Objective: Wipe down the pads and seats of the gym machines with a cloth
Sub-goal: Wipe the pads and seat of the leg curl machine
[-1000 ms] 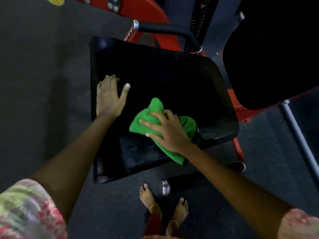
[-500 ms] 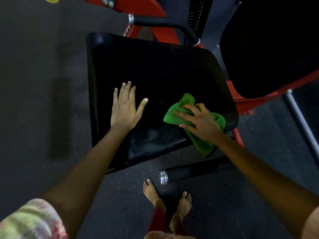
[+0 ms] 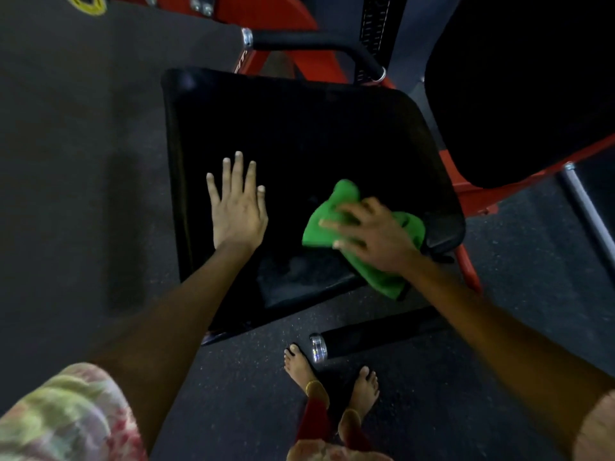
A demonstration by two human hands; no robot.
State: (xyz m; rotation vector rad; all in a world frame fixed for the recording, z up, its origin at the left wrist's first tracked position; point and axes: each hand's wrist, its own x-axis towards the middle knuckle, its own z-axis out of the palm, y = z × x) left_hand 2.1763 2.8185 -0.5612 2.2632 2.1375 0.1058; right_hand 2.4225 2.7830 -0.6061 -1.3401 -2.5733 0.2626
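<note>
We looked down on a black seat pad (image 3: 299,134) set on a red machine frame (image 3: 479,197), with dark speckled floor (image 3: 66,161) all along its left edge. Our left hand (image 3: 238,207) lay flat on the pad near that left edge, fingers straight and slightly spread, holding nothing; a narrow strip of bare pad remained between the little finger and the edge. The whole far half of the pad, up to its far-left corner and far edge, was uncovered and offered wide room to move.

Toward the near-right corner sat the green cloth (image 3: 322,227), bunched up, one fold hanging over the near edge of the pad. Our right hand (image 3: 372,234) pressed down on top of it, the fingers blurred, so we could not tell whether they curled into the cloth or merely lay across it. Only a small stretch of pad separated the cloth from the right edge.

Beyond the far edge a black handle bar (image 3: 306,44) ran across. Just below the near edge a black roller with a chrome cap (image 3: 376,337) lay close to our bare feet (image 3: 332,374). At the far right stood a large black back pad (image 3: 532,88).
</note>
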